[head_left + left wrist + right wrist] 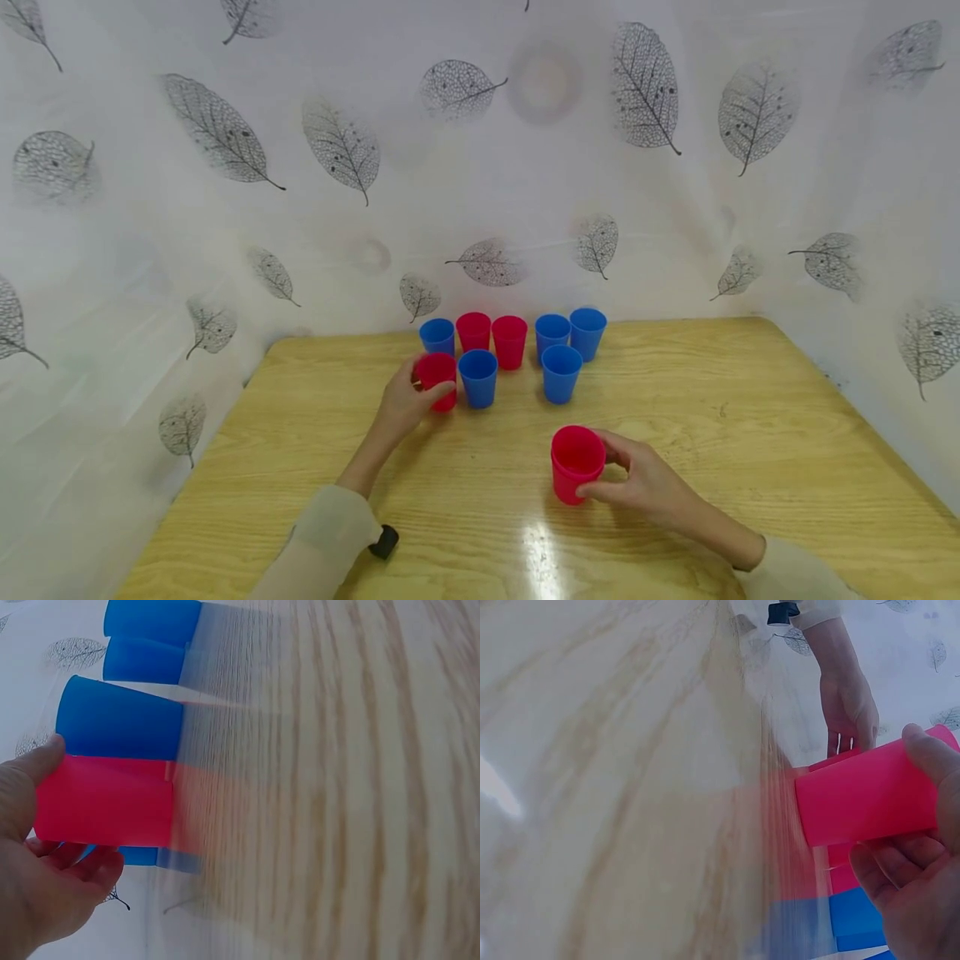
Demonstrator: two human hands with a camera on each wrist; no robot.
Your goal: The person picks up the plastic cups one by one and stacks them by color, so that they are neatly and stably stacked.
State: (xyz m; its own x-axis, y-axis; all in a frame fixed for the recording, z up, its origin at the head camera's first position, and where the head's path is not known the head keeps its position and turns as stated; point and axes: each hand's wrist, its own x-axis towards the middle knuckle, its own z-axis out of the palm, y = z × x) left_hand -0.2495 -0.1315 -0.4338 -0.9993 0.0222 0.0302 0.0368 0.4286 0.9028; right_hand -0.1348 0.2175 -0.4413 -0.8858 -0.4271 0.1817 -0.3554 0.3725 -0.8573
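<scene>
My left hand (pixel 402 402) has its thumb and fingers around a red cup (pixel 442 398) at the left front of the cup group. A blue cup (pixel 478 380) stands right beside that one. In the left wrist view the gripped red cup (pixel 105 801) is upright against the table, fingers on one side and thumb on the other. Nearer the front, my right hand (pixel 647 479) grips red cups (pixel 573 483); a double rim shows one nested inside another. From the right wrist view, the thumb and fingers (pixel 885 866) clasp the red side wall (pixel 866 791).
Behind the left hand stand a blue cup (pixel 437 333) and two red cups (pixel 474 331). Three blue cups (pixel 561 375) form a cluster right of them. A leaf-patterned sheet (pixel 480 183) hangs around the wooden table (pixel 465 533). A black object (pixel 384 542) is by the left cuff.
</scene>
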